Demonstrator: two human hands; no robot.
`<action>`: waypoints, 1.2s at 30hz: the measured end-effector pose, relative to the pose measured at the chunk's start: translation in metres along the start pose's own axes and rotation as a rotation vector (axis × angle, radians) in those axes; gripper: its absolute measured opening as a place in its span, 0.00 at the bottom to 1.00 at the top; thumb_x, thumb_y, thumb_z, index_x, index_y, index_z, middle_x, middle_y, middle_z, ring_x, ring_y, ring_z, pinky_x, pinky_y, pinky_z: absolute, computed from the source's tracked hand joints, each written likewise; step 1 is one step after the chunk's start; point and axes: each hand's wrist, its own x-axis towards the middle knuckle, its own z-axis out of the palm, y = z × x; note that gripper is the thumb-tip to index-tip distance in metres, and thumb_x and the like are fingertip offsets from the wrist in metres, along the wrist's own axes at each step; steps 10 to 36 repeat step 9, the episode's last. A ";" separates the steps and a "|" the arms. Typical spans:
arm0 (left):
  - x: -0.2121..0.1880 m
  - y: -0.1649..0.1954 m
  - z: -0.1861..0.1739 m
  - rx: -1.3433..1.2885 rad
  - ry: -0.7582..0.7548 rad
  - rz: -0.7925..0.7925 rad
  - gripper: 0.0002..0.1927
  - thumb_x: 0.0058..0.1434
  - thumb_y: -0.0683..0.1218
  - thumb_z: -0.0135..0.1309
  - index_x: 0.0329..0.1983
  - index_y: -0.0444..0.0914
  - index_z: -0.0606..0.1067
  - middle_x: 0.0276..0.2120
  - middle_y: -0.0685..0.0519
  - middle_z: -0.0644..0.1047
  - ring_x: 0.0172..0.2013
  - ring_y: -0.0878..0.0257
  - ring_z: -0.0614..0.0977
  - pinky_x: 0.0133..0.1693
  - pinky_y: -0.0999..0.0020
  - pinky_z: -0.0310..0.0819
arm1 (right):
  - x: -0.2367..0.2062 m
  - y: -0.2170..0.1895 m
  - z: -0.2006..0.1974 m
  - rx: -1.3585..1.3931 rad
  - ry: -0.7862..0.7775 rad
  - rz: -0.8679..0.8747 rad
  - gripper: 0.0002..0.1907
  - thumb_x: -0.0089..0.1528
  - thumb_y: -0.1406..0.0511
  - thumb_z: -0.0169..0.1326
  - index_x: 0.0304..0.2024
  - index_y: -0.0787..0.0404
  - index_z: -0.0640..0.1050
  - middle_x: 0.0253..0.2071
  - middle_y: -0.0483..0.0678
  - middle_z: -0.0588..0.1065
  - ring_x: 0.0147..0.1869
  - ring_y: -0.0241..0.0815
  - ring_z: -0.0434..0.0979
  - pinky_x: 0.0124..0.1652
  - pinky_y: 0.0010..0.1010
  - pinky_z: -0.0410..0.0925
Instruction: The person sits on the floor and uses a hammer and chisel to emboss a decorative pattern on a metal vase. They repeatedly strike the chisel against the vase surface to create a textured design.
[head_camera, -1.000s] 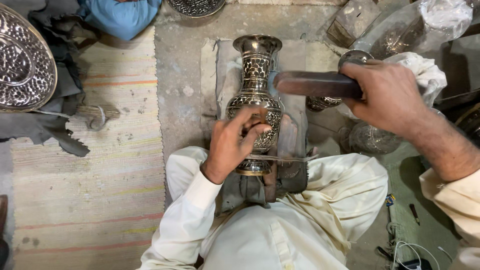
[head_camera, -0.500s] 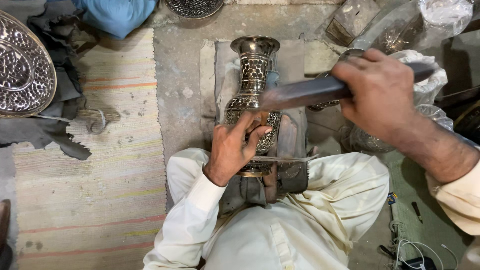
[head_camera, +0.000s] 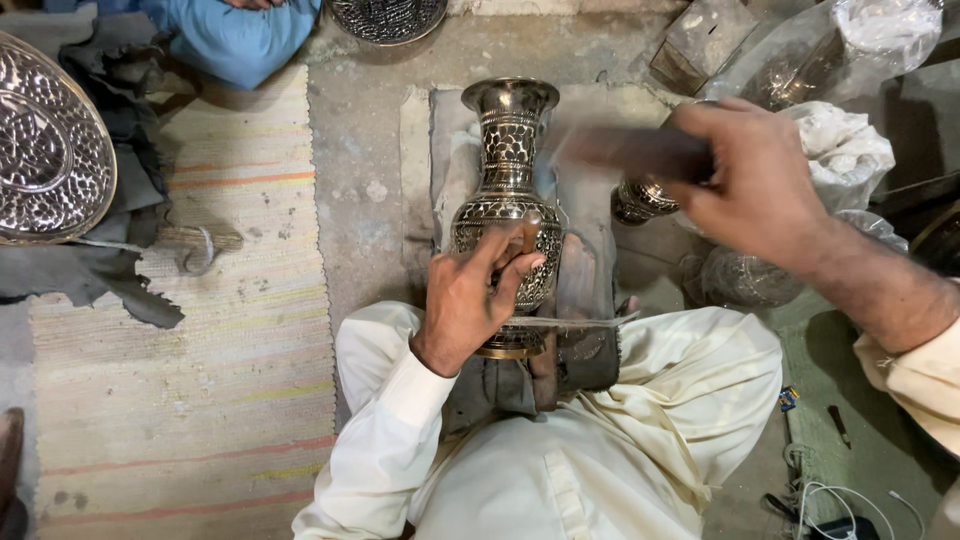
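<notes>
- An engraved, dark-and-silver metal vase (head_camera: 507, 190) with a flared neck lies on a grey padded cloth (head_camera: 445, 160) on the concrete floor (head_camera: 360, 180), its base toward the person's lap.
- The left hand (head_camera: 478, 295) rests on the vase's round belly, fingers closed around a thin metal chisel (head_camera: 570, 321) that runs across the vase near its base.
- The right hand (head_camera: 755, 185) is raised above and to the right of the vase, fist closed on a dark, blurred hammer-like tool (head_camera: 630, 152).
- A second, smaller engraved metal piece (head_camera: 640, 200) sits just right of the vase, under the right hand.
- A striped woven mat (head_camera: 200, 380) lies to the left, with a large engraved silver tray (head_camera: 45, 150) at its far edge.
</notes>
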 end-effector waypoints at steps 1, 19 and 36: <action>-0.001 0.000 0.000 -0.013 -0.009 -0.007 0.19 0.67 0.48 0.61 0.59 0.39 0.74 0.29 0.47 0.81 0.26 0.51 0.85 0.28 0.60 0.75 | 0.001 0.000 0.001 0.220 -0.044 0.159 0.15 0.59 0.63 0.63 0.46 0.57 0.75 0.33 0.47 0.75 0.37 0.47 0.77 0.37 0.36 0.71; -0.005 -0.003 0.003 -0.033 0.013 0.014 0.19 0.67 0.46 0.61 0.60 0.41 0.73 0.37 0.46 0.84 0.36 0.53 0.88 0.34 0.63 0.80 | -0.003 0.006 0.003 -0.334 0.086 -0.228 0.15 0.49 0.67 0.65 0.38 0.61 0.79 0.35 0.49 0.77 0.40 0.49 0.76 0.42 0.42 0.69; -0.005 -0.003 0.003 -0.033 0.013 0.014 0.19 0.67 0.46 0.61 0.60 0.41 0.73 0.37 0.46 0.84 0.36 0.53 0.88 0.34 0.63 0.80 | -0.003 0.006 0.003 -0.334 0.086 -0.228 0.15 0.49 0.67 0.65 0.38 0.61 0.79 0.35 0.49 0.77 0.40 0.49 0.76 0.42 0.42 0.69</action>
